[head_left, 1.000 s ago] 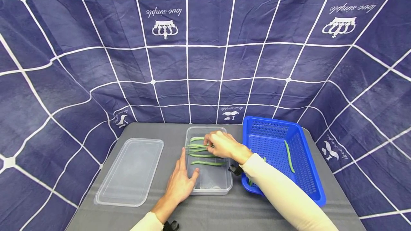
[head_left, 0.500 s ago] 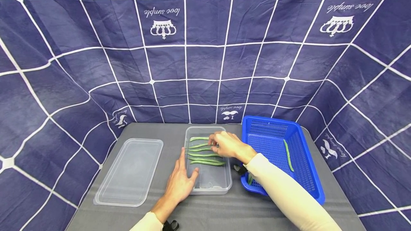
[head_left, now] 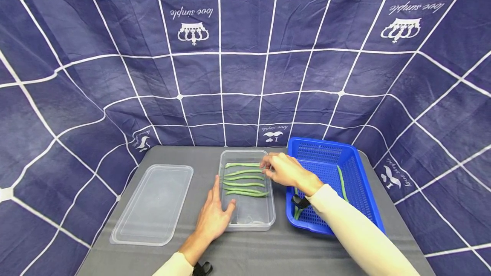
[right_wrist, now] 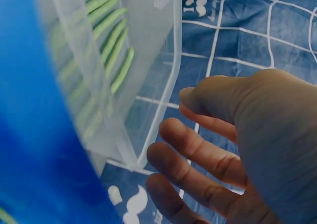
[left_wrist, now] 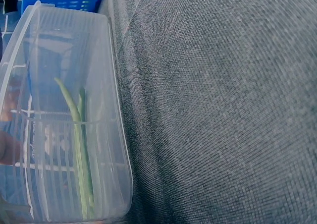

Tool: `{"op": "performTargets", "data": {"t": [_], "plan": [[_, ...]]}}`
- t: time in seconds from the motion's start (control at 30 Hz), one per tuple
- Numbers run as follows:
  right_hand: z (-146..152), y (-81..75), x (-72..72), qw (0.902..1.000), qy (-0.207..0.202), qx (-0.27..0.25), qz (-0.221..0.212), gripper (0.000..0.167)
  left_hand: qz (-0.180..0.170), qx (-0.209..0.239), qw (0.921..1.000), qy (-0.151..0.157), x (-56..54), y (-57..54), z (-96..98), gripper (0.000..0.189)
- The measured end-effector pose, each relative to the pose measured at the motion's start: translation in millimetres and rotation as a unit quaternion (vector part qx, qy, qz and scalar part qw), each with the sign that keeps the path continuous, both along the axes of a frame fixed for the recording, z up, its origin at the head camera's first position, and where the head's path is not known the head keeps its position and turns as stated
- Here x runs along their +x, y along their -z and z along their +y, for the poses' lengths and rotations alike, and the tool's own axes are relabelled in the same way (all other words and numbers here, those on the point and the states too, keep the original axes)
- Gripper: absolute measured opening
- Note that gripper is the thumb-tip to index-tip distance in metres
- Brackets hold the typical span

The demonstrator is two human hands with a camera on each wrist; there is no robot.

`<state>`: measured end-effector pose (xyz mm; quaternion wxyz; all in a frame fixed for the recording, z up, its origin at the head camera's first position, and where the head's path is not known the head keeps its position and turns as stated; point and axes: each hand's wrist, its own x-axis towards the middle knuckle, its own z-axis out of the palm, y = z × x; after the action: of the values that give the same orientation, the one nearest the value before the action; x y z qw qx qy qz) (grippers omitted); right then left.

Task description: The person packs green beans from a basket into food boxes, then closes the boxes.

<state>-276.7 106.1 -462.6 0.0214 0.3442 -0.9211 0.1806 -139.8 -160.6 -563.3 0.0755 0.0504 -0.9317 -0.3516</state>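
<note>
A clear plastic container (head_left: 249,227) stands in the middle, with several green beans (head_left: 244,185) lying crosswise in a row on its floor. My left hand (head_left: 215,219) rests along the container's left side, fingers straight and thumb reaching over the rim. Over the container's far right rim is my right hand (head_left: 287,170), holding nothing. The right wrist view shows that hand (right_wrist: 257,144) with loosely bent, parted fingers beside the container wall (right_wrist: 168,85). Two beans (left_wrist: 83,159) show through the wall in the left wrist view.
A blue perforated basket (head_left: 363,182) stands close to the container's right; one green bean (head_left: 341,180) leans at its right side and more (head_left: 297,213) lie at its near left corner, partly hidden by the right wrist. A flat clear lid (head_left: 153,205) lies on the grey table at left.
My right hand has let go of the beans, now laid in a spaced row, and moved right toward the basket. One bean now lies against the nearest one. The left hand has stayed put.
</note>
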Motion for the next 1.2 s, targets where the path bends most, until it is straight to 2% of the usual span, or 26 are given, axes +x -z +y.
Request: {"op": "performTargets", "data": {"t": [0.43, 0.67, 0.9, 1.07, 1.2], "plan": [[45.3, -0.2, -3.3, 0.9993, 0.022, -0.017, 0.024, 0.012, 0.003, -0.001, 1.0, 0.004, -0.5, -1.2, -2.4, 0.103], [66.9, 5.4, -2.0, 0.9987, 0.024, -0.025, 0.036, 0.013, -0.001, -0.002, 1.0, 0.005, -0.7, 0.0, -2.1, 0.104], [84.9, 10.2, -5.3, 0.9982, 0.009, -0.039, 0.045, 0.01, -0.005, 0.0, 1.0, 0.002, -0.3, -0.3, -2.2, 0.103], [98.0, 16.4, -7.8, 0.9987, 0.008, -0.042, 0.028, 0.009, -0.006, 0.0, 1.0, 0.004, -0.8, -2.1, -2.1, 0.103], [108.7, 22.5, -8.9, 0.9991, -0.014, -0.038, 0.01, 0.01, 0.0, -0.001, 1.0, 0.004, 0.2, -1.4, -1.7, 0.103]]}}
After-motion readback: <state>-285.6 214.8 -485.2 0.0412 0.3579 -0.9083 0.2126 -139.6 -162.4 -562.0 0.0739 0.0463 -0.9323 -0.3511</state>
